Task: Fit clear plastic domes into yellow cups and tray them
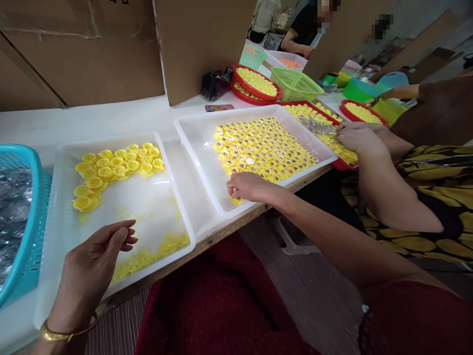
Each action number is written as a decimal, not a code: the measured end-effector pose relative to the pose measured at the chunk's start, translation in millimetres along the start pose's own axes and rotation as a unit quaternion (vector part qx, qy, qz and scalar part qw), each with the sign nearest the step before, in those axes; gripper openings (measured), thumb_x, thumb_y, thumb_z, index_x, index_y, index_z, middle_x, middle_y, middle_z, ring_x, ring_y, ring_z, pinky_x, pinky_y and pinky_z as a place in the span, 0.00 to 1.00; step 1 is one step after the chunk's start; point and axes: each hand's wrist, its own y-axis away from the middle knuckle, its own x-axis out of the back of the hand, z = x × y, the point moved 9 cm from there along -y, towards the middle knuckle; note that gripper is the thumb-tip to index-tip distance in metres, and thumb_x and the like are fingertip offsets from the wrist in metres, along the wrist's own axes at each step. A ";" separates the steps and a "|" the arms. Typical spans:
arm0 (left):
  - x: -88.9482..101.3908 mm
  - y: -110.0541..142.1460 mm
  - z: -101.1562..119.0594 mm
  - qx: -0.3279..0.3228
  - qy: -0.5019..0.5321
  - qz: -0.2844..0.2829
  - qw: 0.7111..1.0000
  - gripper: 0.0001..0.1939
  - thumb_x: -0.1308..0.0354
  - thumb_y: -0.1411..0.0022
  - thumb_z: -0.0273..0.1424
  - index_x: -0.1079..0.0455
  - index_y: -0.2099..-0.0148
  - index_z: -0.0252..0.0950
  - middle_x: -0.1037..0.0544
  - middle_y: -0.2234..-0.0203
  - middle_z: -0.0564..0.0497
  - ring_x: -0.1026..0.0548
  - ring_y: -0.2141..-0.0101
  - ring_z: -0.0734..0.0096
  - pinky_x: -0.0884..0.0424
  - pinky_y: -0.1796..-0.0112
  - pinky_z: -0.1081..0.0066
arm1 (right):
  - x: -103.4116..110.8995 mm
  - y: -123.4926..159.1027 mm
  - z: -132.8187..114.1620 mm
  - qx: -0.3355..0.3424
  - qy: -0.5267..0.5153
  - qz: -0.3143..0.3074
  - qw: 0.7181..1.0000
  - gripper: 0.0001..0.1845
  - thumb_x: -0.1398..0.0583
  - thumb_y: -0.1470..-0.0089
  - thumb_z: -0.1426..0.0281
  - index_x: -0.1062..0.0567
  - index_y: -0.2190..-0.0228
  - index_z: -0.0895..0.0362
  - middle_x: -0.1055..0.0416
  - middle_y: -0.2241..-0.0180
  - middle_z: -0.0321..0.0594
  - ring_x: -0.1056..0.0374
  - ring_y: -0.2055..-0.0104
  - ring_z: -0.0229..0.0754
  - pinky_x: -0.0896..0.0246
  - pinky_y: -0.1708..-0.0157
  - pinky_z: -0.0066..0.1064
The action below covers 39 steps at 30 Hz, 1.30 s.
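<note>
My left hand (92, 261) hovers over the near part of the left white tray (144, 197). Its fingers are loosely bent and nothing shows in them. In that tray, small yellow plastic cups (118, 171) are grouped at the far side, with yellow crumbs (158, 251) along the near edge. My right hand (249, 187) is over the near side of the second white tray (199, 162), its fingers closed down on a small yellow cup (236, 200). Beyond it stand rows of yellow cups (264, 145) with shiny, dark-marked tops.
A blue basket (31, 231) of shiny clear pieces stands at far left. A co-worker's hands (358, 135) work over a red tray (345, 163) on the right. Round red trays (254, 98), a green basket (295, 84) and cardboard panels (111, 54) line the back.
</note>
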 end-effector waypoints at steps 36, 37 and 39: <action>160.5 -44.9 -71.1 -0.026 -0.338 0.059 0.939 0.16 0.51 0.40 0.31 0.25 0.54 0.38 0.20 0.63 0.48 0.23 0.64 0.66 0.30 0.63 0.71 | 26.4 -116.6 -316.2 0.285 -0.038 0.169 0.943 0.12 0.43 0.43 0.69 0.29 0.56 0.58 0.33 0.55 0.46 0.31 0.59 0.45 0.42 0.70 0.30; 155.0 -49.1 -68.1 -0.030 -0.349 0.047 0.936 0.17 0.50 0.40 0.31 0.26 0.52 0.38 0.20 0.62 0.47 0.23 0.63 0.65 0.30 0.62 0.71 | 26.0 -113.9 -316.1 0.288 -0.024 0.174 0.941 0.11 0.43 0.43 0.69 0.29 0.58 0.58 0.33 0.56 0.46 0.31 0.60 0.45 0.43 0.72 0.30; 144.7 -59.4 -62.5 -0.038 -0.363 0.031 0.931 0.17 0.48 0.42 0.30 0.26 0.51 0.39 0.21 0.61 0.47 0.23 0.62 0.64 0.31 0.60 0.70 | 24.7 -106.2 -315.3 0.299 0.011 0.182 0.937 0.10 0.44 0.43 0.68 0.28 0.60 0.57 0.33 0.57 0.45 0.31 0.61 0.45 0.44 0.75 0.29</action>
